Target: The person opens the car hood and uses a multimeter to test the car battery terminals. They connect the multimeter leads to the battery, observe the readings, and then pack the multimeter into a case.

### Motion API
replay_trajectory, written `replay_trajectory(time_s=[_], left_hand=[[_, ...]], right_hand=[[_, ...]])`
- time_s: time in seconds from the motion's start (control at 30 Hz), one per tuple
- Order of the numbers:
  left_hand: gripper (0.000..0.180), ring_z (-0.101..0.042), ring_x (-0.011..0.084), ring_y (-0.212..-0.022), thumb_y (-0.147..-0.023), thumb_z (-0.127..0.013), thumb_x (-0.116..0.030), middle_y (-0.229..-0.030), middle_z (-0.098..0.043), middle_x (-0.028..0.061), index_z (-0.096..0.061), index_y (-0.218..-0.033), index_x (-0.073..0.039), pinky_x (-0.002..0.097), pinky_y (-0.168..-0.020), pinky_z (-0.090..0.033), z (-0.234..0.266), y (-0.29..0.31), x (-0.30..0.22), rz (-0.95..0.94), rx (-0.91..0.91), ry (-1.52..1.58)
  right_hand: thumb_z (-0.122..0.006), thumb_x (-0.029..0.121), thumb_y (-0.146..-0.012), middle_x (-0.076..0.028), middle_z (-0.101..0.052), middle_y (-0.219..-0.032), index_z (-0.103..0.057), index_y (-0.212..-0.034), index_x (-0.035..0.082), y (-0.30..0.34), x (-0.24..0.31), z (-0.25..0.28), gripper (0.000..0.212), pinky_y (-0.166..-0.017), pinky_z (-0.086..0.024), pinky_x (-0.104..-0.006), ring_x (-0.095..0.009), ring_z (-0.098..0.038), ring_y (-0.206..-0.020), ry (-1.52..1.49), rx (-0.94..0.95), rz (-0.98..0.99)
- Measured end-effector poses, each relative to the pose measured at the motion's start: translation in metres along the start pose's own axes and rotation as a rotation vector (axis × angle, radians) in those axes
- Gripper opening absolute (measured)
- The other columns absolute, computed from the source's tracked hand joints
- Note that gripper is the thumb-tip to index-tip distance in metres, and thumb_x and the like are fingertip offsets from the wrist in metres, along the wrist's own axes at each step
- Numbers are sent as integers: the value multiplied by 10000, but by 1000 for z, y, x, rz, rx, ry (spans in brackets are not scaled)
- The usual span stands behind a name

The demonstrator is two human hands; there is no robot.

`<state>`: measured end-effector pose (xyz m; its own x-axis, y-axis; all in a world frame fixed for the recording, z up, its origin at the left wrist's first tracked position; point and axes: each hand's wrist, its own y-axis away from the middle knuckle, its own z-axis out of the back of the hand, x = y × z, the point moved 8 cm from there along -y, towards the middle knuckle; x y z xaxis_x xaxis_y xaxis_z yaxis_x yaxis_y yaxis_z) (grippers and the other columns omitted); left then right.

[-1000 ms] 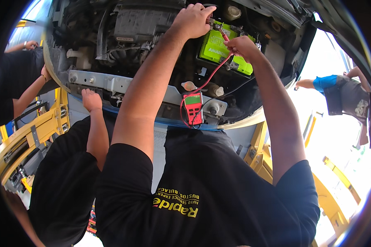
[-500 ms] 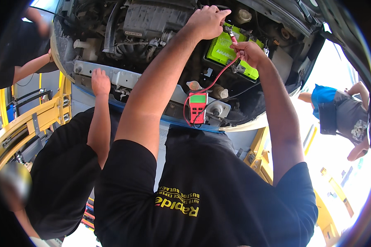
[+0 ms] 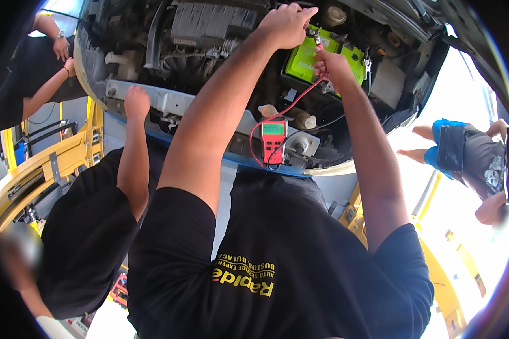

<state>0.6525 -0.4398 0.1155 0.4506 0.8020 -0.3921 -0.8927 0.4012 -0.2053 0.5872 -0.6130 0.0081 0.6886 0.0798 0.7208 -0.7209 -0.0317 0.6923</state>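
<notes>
A bright green car battery (image 3: 305,61) sits in the engine bay. My right hand (image 3: 335,69) grips a red-handled clamp (image 3: 318,42), whose metal end is at the battery's far left terminal. From it a red lead (image 3: 291,106) runs down to a red handheld tester (image 3: 274,142) with a lit green screen, resting on the front panel. The tester's black lead (image 3: 329,125) passes right; a metal clip (image 3: 367,63) stands at the battery's right side. My left hand (image 3: 287,25) is closed beside the battery's far left corner; its fingertips are mostly hidden.
A grey engine cover (image 3: 212,24) lies left of my left arm. Beside me on the left, a co-worker's fist (image 3: 137,101) rests by the front panel (image 3: 167,103). Another person's hands (image 3: 62,50) are at the far left. Yellow lift parts (image 3: 51,169) stand behind; someone (image 3: 464,150) is at right.
My right hand has shifted slightly left across the battery, uncovering more of its right part. My left hand stays nearly in place. The far-left person's raised hand has come down.
</notes>
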Motion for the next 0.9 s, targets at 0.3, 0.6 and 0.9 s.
replay_trajectory(time_s=[0.3, 0.6, 0.9], left_hand=[[574, -626, 432, -1207, -931, -604, -195, -1315, -637, 234, -564, -1499, -122, 553, -983, -540, 12, -6, -12, -18, 41, 51], [409, -621, 408, -1223, -938, -604, -205, -1299, -642, 211, -669, -1322, -84, 534, -995, -537, 10, -2, -17, -52, 5, 36], [354, -638, 377, -1153, -898, -706, -97, -1206, -667, 153, -646, -1245, -72, 462, -995, -532, 47, 146, 20, 14, -244, 278]], right_hand=[[-661, 456, -1035, -46, -723, -798, -666, -995, 40, -11, -2, 8, 418, -648, -543, -258, -134, -695, -675, -25, 63, -51], [-735, 485, -983, -121, -754, -861, -669, -1197, -39, 25, 25, 7, 570, -569, -577, -265, -155, -718, -617, 266, -201, 117], [-699, 278, -1026, -101, -751, -842, -605, -1316, -15, 110, 9, 47, 423, -579, -551, -270, -132, -708, -652, 448, -217, 401]])
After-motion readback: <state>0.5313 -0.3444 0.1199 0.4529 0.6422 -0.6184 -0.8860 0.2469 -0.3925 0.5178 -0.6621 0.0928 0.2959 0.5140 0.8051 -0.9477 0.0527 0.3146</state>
